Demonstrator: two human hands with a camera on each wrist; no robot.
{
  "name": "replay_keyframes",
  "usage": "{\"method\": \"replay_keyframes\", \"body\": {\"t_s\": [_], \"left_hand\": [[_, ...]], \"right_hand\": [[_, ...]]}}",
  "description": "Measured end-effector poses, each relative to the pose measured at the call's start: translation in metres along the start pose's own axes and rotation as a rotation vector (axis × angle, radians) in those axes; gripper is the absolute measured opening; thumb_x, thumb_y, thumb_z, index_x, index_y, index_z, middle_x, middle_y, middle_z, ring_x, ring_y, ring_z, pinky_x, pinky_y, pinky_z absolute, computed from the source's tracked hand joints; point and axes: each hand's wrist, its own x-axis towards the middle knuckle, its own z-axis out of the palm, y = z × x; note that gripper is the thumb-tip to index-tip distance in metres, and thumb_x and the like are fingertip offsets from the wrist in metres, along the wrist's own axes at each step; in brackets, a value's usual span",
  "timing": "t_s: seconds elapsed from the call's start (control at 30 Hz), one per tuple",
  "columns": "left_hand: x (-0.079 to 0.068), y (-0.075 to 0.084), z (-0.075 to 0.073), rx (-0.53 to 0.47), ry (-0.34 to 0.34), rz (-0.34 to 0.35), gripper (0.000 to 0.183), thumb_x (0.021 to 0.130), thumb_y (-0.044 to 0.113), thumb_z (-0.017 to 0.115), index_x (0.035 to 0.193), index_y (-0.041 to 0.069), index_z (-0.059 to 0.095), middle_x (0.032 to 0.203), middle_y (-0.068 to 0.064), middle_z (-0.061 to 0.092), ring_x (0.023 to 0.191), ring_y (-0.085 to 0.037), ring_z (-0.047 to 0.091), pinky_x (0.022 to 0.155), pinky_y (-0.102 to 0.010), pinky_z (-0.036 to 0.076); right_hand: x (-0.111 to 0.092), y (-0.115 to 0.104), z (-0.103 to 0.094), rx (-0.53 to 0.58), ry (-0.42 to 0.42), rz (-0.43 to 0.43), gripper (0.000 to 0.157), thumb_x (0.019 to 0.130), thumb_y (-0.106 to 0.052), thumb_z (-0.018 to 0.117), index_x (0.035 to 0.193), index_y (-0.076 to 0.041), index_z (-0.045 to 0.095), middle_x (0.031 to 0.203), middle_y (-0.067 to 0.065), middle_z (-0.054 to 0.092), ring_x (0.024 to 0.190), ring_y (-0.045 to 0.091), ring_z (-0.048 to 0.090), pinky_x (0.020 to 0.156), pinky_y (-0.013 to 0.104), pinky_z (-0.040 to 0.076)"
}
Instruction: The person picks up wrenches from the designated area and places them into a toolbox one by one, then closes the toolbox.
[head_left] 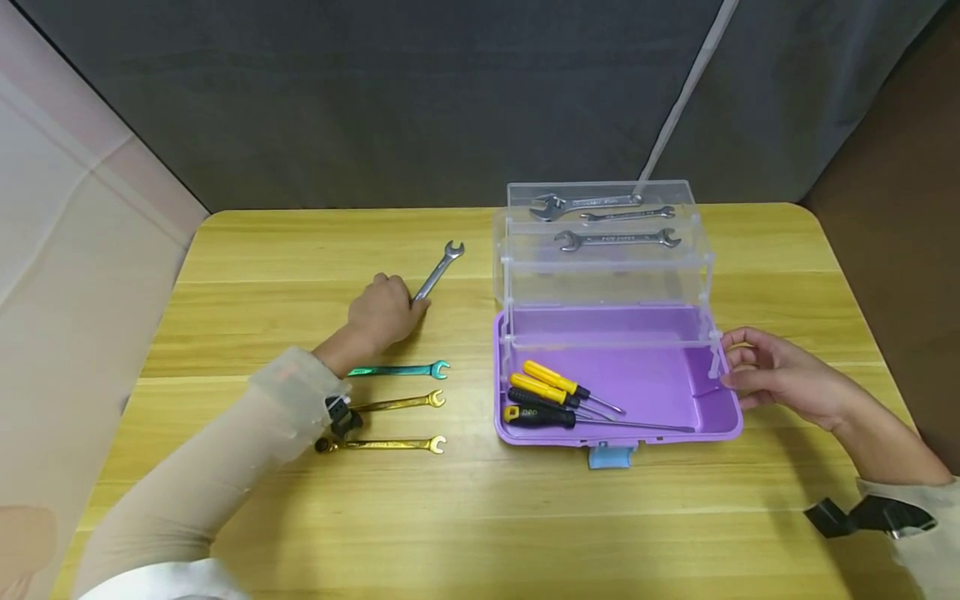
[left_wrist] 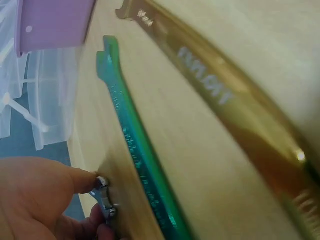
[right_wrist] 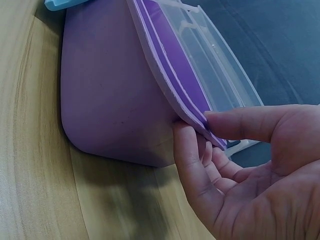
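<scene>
A silver wrench [head_left: 438, 272] is pinched in my left hand [head_left: 385, 315], its open end pointing away from me, left of the toolbox. In the left wrist view, thumb and fingers close round one end of that wrench [left_wrist: 104, 200]. My right hand [head_left: 787, 379] grips the right rim of the purple toolbox [head_left: 618, 440], thumb on top and fingers beneath, as the right wrist view shows. Below the left hand lie a green wrench [head_left: 401, 370] and two gold wrenches, one [head_left: 397, 402] above the other [head_left: 393, 445]; the left arm partly covers them.
Clear raised trays [head_left: 607, 292] stand over the toolbox's back, with several silver wrenches [head_left: 618, 240] on them. Several screwdrivers [head_left: 547, 392] lie in the purple base. A blue latch [head_left: 610, 457] hangs at its front. Behind the wooden table [head_left: 480, 533] is a grey cloth wall [head_left: 375, 100].
</scene>
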Motion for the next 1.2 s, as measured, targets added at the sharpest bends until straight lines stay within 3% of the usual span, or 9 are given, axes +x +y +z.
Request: {"method": "replay_keyframes", "body": {"t_s": [0.3, 0.43, 0.6, 0.9, 1.2], "left_hand": [[0.004, -0.001, -0.010, -0.006, -0.095, 0.015, 0.039, 0.108, 0.030, 0.047, 0.093, -0.004, 0.056, 0.094, -0.020, 0.049, 0.067, -0.025, 0.050, 0.051, -0.033, 0.043], [0.005, -0.002, -0.012, -0.021, -0.103, 0.016, 0.038, 0.108, 0.029, 0.044, 0.096, -0.006, 0.053, 0.088, -0.019, 0.049, 0.065, -0.024, 0.049, 0.051, -0.032, 0.041], [0.006, -0.004, -0.014, -0.066, -0.086, 0.005, 0.037, 0.110, 0.026, 0.038, 0.110, -0.011, 0.046, 0.080, -0.015, 0.049, 0.061, -0.023, 0.048, 0.049, -0.031, 0.039], [0.008, -0.011, -0.015, -0.233, 0.020, 0.056, 0.030, 0.110, 0.017, 0.037, 0.117, -0.011, 0.043, 0.084, -0.017, 0.052, 0.067, -0.025, 0.050, 0.057, -0.035, 0.042], [0.008, -0.016, -0.012, -0.406, 0.155, 0.041, 0.030, 0.105, 0.020, 0.055, 0.120, -0.006, 0.047, 0.100, -0.020, 0.058, 0.081, -0.029, 0.053, 0.068, -0.038, 0.044]], "right_hand": [[0.000, 0.001, 0.000, 0.008, -0.005, -0.007, 0.032, 0.099, 0.011, 0.048, 0.122, -0.010, 0.045, 0.103, 0.004, 0.066, 0.089, 0.021, 0.070, 0.073, 0.037, 0.060], [0.000, 0.002, -0.001, 0.014, -0.008, -0.011, 0.032, 0.099, 0.012, 0.048, 0.122, -0.010, 0.045, 0.103, 0.004, 0.066, 0.089, 0.021, 0.070, 0.073, 0.038, 0.061], [0.000, 0.002, -0.001, 0.023, -0.013, -0.011, 0.032, 0.099, 0.012, 0.048, 0.122, -0.009, 0.044, 0.103, 0.004, 0.066, 0.089, 0.021, 0.070, 0.074, 0.038, 0.061], [0.001, 0.001, 0.000, 0.042, -0.028, -0.031, 0.032, 0.099, 0.013, 0.047, 0.123, -0.008, 0.045, 0.103, 0.005, 0.067, 0.090, 0.021, 0.071, 0.075, 0.038, 0.061], [0.000, 0.001, 0.001, 0.045, -0.026, -0.026, 0.031, 0.099, 0.012, 0.047, 0.122, -0.008, 0.045, 0.102, 0.005, 0.066, 0.090, 0.021, 0.070, 0.075, 0.037, 0.061]]}}
